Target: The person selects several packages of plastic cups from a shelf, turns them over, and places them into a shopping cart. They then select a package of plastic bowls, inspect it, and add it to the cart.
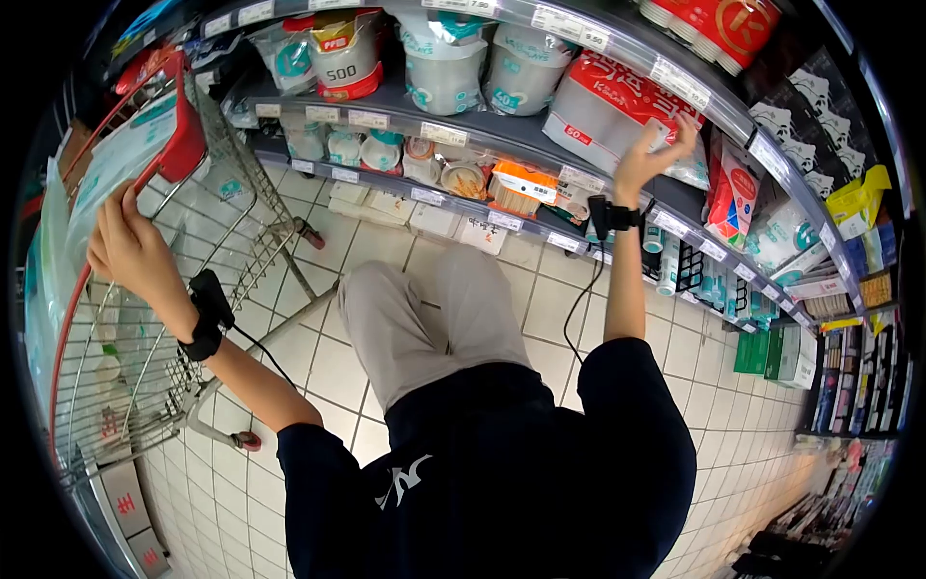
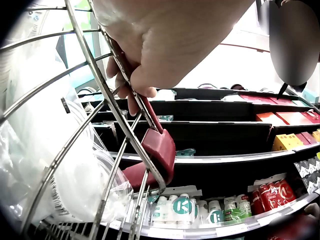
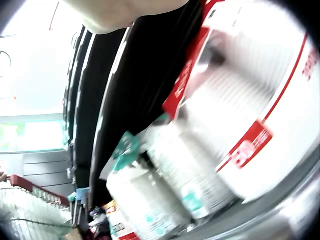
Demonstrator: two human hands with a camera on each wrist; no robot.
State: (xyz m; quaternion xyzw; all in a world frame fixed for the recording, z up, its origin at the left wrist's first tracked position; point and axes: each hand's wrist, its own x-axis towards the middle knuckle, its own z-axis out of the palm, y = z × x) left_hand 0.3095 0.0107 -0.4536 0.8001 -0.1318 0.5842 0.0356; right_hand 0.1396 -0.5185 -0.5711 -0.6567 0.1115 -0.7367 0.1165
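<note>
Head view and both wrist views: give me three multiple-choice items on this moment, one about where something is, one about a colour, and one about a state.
1. Where is the right hand?
A. Inside the cart.
B. Raised at the red-and-white pack on the shelf.
C. Down on the floor.

2. What colour is the cart handle?
A. Blue.
B. Green.
C. Red.

3. What is the left hand doing?
A. Gripping the cart handle.
B. Hanging free.
C. Holding a bottle.

Answers:
1. B, because the head view shows the hand lifted to the pack at shelf height.
2. C, because red plastic shows plainly in the left wrist view.
3. A, because the hand curls round the handle in the left wrist view.
</note>
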